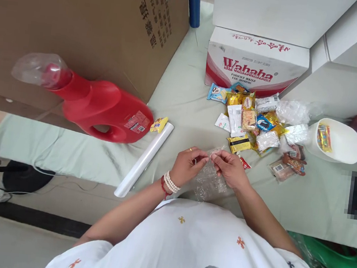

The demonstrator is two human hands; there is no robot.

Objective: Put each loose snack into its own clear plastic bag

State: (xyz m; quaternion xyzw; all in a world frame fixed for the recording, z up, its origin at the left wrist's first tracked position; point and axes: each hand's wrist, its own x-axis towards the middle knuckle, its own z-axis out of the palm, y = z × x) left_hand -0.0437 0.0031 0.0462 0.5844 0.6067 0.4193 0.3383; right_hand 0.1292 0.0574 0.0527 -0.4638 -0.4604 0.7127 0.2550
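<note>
Both hands pinch the top edge of a thin, crinkled clear plastic bag (211, 181), which hangs down in front of the white shirt. My left hand (188, 166), with a beaded bracelet at the wrist, has its thumb and fingers pressed together on the bag's edge. Close beside it, my right hand (228, 167) grips the same edge between thumb and fingers. Just beyond the right hand lies a yellow packet (239, 144), and a small red packet (244, 161) is partly hidden behind that hand. A pile of wrapped snacks (249, 118) spreads out farther back.
A white roll of plastic (144, 160) lies at left, near a yellow snack packet (159, 124) and a red jug (104, 108). Behind stand a large brown carton (82, 19) and a Wahaha box (257, 65). At right, a white bowl (341, 142) holds a snack.
</note>
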